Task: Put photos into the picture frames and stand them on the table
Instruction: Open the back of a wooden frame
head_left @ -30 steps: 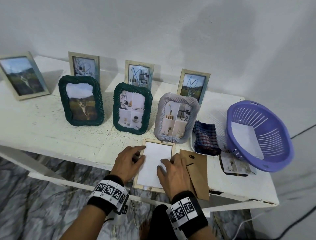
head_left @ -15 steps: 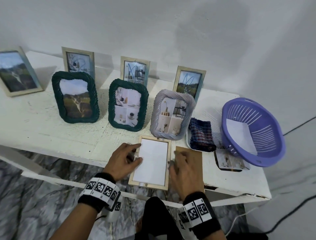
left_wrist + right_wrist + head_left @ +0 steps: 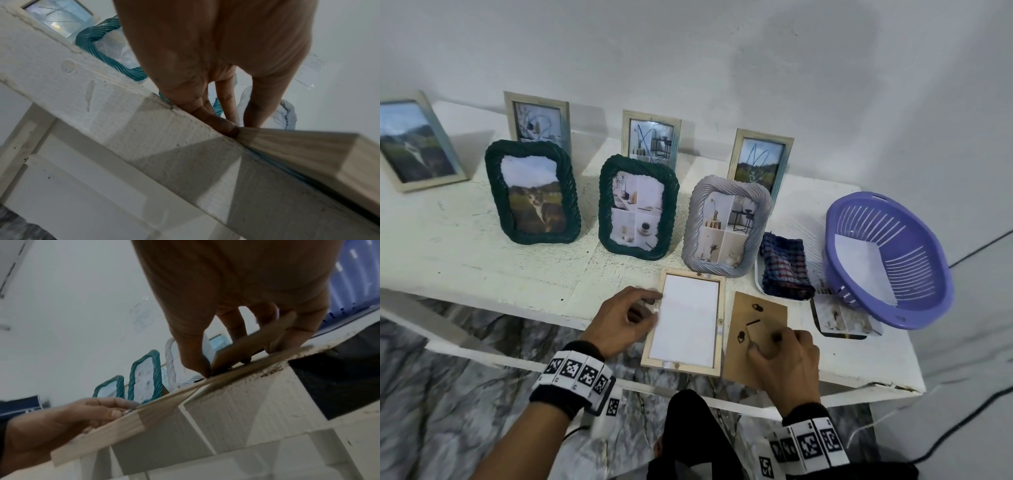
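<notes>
A light wooden frame (image 3: 719, 308) lies face down at the table's front edge, overhanging it, with a white photo back (image 3: 688, 315) inside. My left hand (image 3: 654, 305) holds the frame's left rail between curled fingers and thumb; it also shows as the left hand (image 3: 226, 125) and the left hand (image 3: 115, 410). To the right of the frame lies the brown backing board (image 3: 750, 305). My right hand (image 3: 763, 342) pinches its stand flap (image 3: 252, 340), which is raised off the board.
Several filled frames stand behind: two green (image 3: 534, 192), one grey (image 3: 726, 226), wooden ones by the wall. At the right are a checked cloth (image 3: 784, 270), a purple basket (image 3: 924, 240) holding a white sheet, and a loose photo (image 3: 839, 318) beside it.
My right hand left the white photo in the frame, moved right onto the backing board and took hold of its stand flap. My left hand stayed at the frame's left edge.
</notes>
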Available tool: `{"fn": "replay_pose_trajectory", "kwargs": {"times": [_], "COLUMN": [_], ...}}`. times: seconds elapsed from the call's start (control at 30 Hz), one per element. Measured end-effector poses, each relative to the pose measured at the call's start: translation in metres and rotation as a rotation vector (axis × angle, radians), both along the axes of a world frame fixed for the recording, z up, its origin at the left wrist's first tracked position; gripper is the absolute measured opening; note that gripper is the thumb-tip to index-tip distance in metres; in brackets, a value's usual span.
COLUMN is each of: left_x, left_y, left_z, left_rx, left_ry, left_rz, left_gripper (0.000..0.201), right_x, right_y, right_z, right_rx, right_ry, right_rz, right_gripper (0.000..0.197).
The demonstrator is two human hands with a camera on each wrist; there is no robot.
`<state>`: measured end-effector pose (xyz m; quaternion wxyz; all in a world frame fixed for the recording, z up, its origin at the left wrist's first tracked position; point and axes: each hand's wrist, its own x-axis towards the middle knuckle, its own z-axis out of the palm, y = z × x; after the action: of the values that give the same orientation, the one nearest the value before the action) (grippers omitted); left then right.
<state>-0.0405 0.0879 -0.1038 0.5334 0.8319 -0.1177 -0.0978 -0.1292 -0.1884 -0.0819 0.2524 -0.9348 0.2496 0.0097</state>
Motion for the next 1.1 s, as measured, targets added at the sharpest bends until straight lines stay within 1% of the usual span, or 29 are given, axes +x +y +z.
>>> {"fn": "replay_pose_trajectory", "kwargs": {"times": [0.07, 0.13, 0.23, 0.37, 0.47, 0.6, 0.67, 0.83, 0.97, 1.03, 1.1], "left_x": [-0.001, 0.000, 0.000, 0.000, 0.000, -0.002, -0.002, -0.003, -0.002, -0.002, -0.002], "left_y": [0.001, 0.001, 0.000, 0.001, 0.001, -0.002, -0.003, -0.004, -0.005, -0.005, -0.005], "left_z": [0.000, 0.000, 0.000, 0.000, -0.001, 0.003, 0.003, 0.004, 0.004, 0.003, 0.003], "left_rx": [-0.005, -0.010, -0.026, -0.036, -0.029, -0.040, -0.033, -0.038, -0.037, -0.027, -0.005], "left_ry": [0.012, 0.026, 0.040, 0.068, 0.085, 0.109, 0.104, 0.103, 0.104, 0.102, 0.081], "left_rz": [-0.001, -0.007, -0.007, -0.010, 0.002, 0.000, 0.004, 0.003, -0.009, -0.017, -0.020], "left_gripper": [0.032, 0.030, 0.028, 0.027, 0.028, 0.027, 0.027, 0.027, 0.028, 0.030, 0.034], "right_x": [-0.004, -0.005, 0.002, 0.020, 0.032, 0.040, 0.042, 0.043, 0.040, 0.037, 0.034], "right_y": [0.005, 0.011, 0.024, 0.046, 0.066, 0.082, 0.087, 0.094, 0.098, 0.094, 0.086], "right_z": [0.007, 0.010, 0.010, 0.010, 0.009, 0.010, 0.010, -0.001, -0.006, -0.008, -0.011], "right_rx": [0.055, 0.040, -0.040, -0.175, -0.228, -0.283, -0.291, -0.271, -0.330, -0.302, -0.231], "right_ry": [-0.061, -0.145, -0.312, -0.364, -0.326, -0.263, -0.266, -0.242, -0.164, -0.187, -0.246], "right_rz": [-0.013, 0.006, 0.077, 0.199, 0.245, 0.297, 0.310, 0.277, 0.265, 0.276, 0.320], "right_gripper": [0.044, 0.042, 0.041, 0.041, 0.041, 0.049, 0.051, 0.047, 0.049, 0.047, 0.045]}}
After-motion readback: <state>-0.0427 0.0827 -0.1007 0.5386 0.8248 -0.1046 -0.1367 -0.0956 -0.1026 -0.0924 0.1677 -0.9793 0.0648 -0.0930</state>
